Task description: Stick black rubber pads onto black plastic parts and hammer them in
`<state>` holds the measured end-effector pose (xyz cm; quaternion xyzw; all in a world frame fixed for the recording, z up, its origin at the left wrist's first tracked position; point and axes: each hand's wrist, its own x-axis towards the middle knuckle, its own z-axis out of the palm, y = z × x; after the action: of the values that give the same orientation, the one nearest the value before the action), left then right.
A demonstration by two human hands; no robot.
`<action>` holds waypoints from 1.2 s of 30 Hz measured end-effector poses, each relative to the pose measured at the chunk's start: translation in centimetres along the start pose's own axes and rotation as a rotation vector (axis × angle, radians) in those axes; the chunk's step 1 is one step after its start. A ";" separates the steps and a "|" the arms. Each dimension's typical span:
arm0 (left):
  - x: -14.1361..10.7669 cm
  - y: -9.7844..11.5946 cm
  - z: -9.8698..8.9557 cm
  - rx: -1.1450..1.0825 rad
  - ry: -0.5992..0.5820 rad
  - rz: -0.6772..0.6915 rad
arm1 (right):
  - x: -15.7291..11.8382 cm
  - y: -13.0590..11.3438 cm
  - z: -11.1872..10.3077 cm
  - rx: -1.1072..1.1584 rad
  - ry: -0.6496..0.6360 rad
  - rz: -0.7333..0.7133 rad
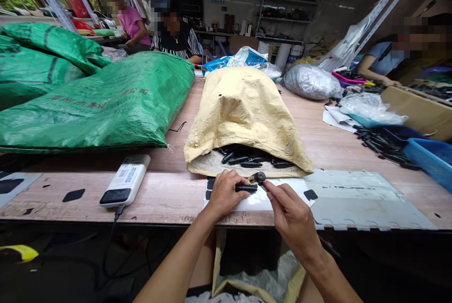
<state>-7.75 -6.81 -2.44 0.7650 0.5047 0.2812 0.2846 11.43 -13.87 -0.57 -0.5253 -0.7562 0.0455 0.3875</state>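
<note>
My left hand (225, 193) rests at the table's front edge, its fingers closed on a short black cylindrical piece (246, 188). Just to the right, the fingertips of my right hand (291, 208) pinch a black round-ended part (260, 178) with a small yellow-green mark beside it; its exact kind cannot be made out. Both hands are over a white sheet (263, 199) with dark rounded patches on it. Directly beyond them lies a cream woven sack (243, 105), its mouth toward me, with several similar black pieces (251, 165) inside the opening.
Green woven sacks (116, 100) fill the left. A white power bank (125, 180) with a cable lies nearer. To the right are a grey mat (367, 199), a pile of black pieces (384, 147) and a blue bin (429, 159). An open sack (259, 289) hangs below the edge. Other people sit beyond.
</note>
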 end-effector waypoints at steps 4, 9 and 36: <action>0.0 0.0 -0.1 0.017 0.006 -0.006 | 0.3 -0.3 0.6 -0.074 -0.097 -0.008; -0.2 0.0 0.1 0.028 0.036 0.026 | 1.4 1.3 -0.2 -0.100 -0.021 0.024; -0.9 1.0 -0.7 -0.028 -0.018 0.079 | 1.4 8.1 1.0 -0.358 -0.049 0.013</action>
<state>-7.95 -7.81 -1.40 0.7828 0.4677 0.2922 0.2884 16.75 -8.73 -4.38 -0.5896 -0.7580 -0.0746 0.2688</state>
